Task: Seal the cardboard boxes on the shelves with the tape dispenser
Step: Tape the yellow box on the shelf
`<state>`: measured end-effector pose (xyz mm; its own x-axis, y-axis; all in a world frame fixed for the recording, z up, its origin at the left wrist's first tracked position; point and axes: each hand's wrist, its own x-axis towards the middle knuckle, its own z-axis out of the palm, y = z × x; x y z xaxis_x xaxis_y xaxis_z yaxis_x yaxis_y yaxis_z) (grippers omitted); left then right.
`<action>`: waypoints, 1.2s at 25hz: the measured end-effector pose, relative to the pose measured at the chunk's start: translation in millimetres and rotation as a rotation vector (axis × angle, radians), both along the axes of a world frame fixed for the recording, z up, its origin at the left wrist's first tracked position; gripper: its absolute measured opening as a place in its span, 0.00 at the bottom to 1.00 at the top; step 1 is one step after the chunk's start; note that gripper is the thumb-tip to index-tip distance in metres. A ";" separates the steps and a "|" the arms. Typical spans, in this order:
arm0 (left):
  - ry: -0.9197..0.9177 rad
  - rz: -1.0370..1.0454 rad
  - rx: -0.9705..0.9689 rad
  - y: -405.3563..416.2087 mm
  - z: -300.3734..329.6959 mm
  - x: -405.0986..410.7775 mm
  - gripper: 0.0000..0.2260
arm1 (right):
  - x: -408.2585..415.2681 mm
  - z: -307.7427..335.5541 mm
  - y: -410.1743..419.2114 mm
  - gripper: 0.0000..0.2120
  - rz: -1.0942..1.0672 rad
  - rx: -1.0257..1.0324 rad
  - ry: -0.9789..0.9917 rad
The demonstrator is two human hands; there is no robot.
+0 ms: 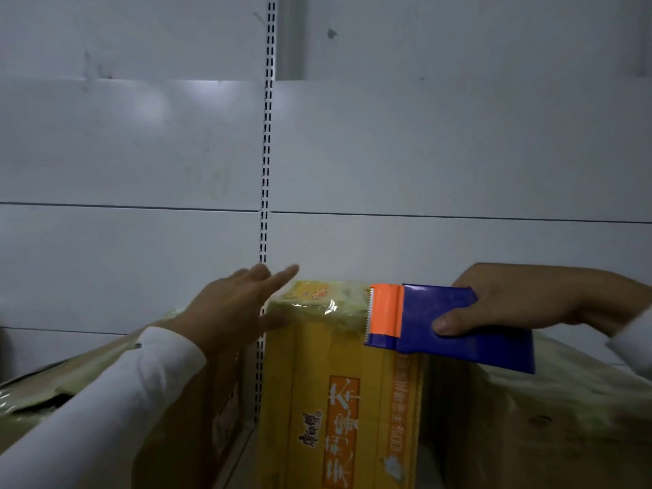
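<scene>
The right hand (522, 305) grips the blue tape dispenser (451, 326) at the yellow box's (338, 400) top right edge. The left hand (240, 305), fingers spread, reaches over its left corner. Neighbouring boxes are blurred and cut off.

Person, two arms in view. Left sleeve (116, 386): white, long, reaching the wrist. Right sleeve (635, 342): white cuff only; both hands bare.
</scene>
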<state>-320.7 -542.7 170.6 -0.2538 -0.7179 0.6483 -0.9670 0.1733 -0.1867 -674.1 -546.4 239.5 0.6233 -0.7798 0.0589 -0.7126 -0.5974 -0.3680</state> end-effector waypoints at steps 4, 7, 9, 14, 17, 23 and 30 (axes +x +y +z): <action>-0.057 -0.203 0.050 -15.1 -2.8 -47.8 0.36 | 2.8 -1.0 0.7 0.30 -0.032 -0.008 0.030; -0.044 -0.190 0.011 -34.1 -13.7 -54.9 0.24 | 3.1 -3.7 -0.8 0.25 -0.035 0.018 0.044; -0.031 -0.197 -0.105 -38.1 -19.2 -51.2 0.22 | 3.5 -6.7 -2.4 0.20 -0.028 0.040 0.043; -0.086 -0.301 -0.202 -32.8 -16.8 -52.0 0.25 | -1.2 -11.5 -1.4 0.17 -0.002 0.049 0.018; -0.099 -0.339 -0.207 -23.7 -14.1 -41.7 0.26 | -16.1 -6.1 2.0 0.21 0.029 0.050 0.002; -0.164 -0.349 -0.199 -5.1 -9.4 -9.4 0.29 | -62.0 -3.3 -2.0 0.27 -0.017 0.152 -0.014; -0.066 -0.169 -0.125 1.7 -2.0 -21.9 0.40 | -44.0 -25.3 -16.4 0.17 -0.075 0.117 -0.069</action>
